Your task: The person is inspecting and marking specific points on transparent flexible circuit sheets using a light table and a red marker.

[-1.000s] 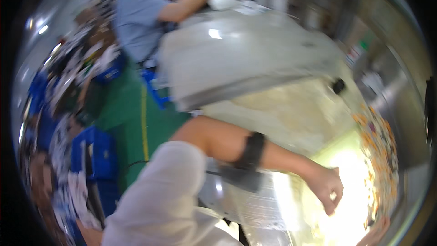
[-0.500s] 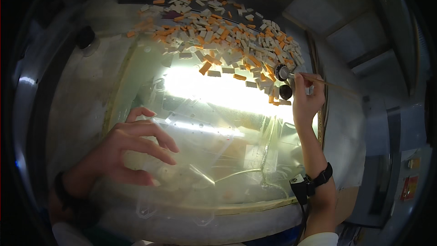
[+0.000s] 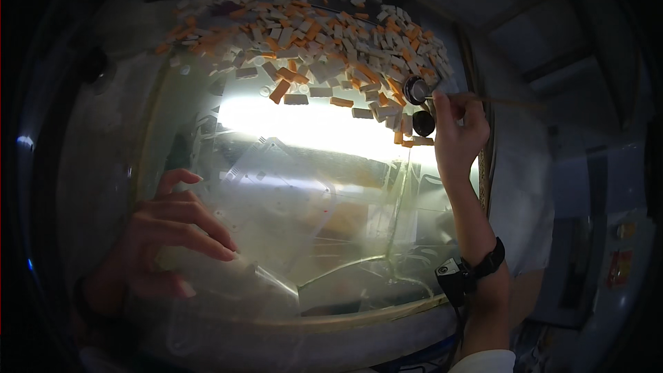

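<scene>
My right hand (image 3: 461,131) pinches a thin stick-like tool (image 3: 514,103), perhaps a brush, whose near end reaches a small round dark-rimmed jar (image 3: 416,90). A round black cap (image 3: 423,123) lies just below that jar, beside the fingers. To the left, my left hand (image 3: 181,235) holds nothing that I can make out; its fingers are bent and apart over the lit glass surface (image 3: 359,290). Nearest to it is a clear film (image 3: 273,176) with fine printed lines, lying on the glass. Whether the fingertips touch the film, I cannot tell.
Many small white and orange blocks (image 3: 304,34) are heaped along the far side, some reaching the jar. A bright light strip (image 3: 297,124) glows under the glass. A small box-shaped device (image 3: 452,280) is strapped to my right wrist. Shelving stands at the right.
The whole view has shifted slightly, and the scene looks darker. My left hand has moved left and a little down, its fingers less spread. My right hand keeps the stick at the jar.
</scene>
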A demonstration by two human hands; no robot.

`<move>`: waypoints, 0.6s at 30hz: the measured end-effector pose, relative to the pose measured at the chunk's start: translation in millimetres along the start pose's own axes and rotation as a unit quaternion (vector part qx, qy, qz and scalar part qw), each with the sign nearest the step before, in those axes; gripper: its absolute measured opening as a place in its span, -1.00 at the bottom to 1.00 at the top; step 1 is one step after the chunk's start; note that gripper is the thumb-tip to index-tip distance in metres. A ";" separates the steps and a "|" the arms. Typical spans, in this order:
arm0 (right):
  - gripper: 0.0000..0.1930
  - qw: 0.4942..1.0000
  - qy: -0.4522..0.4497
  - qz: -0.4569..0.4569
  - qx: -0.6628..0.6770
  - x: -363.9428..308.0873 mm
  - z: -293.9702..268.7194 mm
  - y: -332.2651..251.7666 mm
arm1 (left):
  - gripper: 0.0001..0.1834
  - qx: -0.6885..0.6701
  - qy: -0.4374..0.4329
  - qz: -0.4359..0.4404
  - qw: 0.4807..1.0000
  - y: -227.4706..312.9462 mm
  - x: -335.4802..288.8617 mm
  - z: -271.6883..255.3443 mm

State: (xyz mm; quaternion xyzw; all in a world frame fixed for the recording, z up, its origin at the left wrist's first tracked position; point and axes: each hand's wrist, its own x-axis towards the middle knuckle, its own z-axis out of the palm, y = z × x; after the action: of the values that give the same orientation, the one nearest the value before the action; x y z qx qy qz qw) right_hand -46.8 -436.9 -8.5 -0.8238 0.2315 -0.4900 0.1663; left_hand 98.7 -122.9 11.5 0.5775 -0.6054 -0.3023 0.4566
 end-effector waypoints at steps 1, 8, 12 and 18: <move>-0.80 1.000 0.002 0.007 0.000 0.0 0.0 -0.4 | -0.57 -0.001 -0.001 -0.001 1.000 0.3 -0.1 -0.1; -0.75 0.999 0.002 0.035 -0.003 -0.3 -1.3 1.2 | -0.53 -0.021 0.004 -0.016 1.000 4.6 -0.3 -1.1; -0.75 0.999 -0.004 0.036 -0.005 -0.5 -0.8 2.3 | -0.51 -0.025 0.008 -0.025 0.999 5.8 0.3 -0.7; -0.77 0.999 -0.001 0.032 0.005 -0.5 0.1 2.3 | -0.49 -0.034 0.013 -0.031 0.999 7.0 -0.6 -0.7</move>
State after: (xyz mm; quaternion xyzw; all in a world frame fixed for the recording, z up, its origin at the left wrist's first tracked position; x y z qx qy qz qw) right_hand -47.5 -438.6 -10.1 -0.8158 0.2550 -0.4847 0.1858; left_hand 96.3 -121.2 17.9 0.5843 -0.5704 -0.3290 0.4743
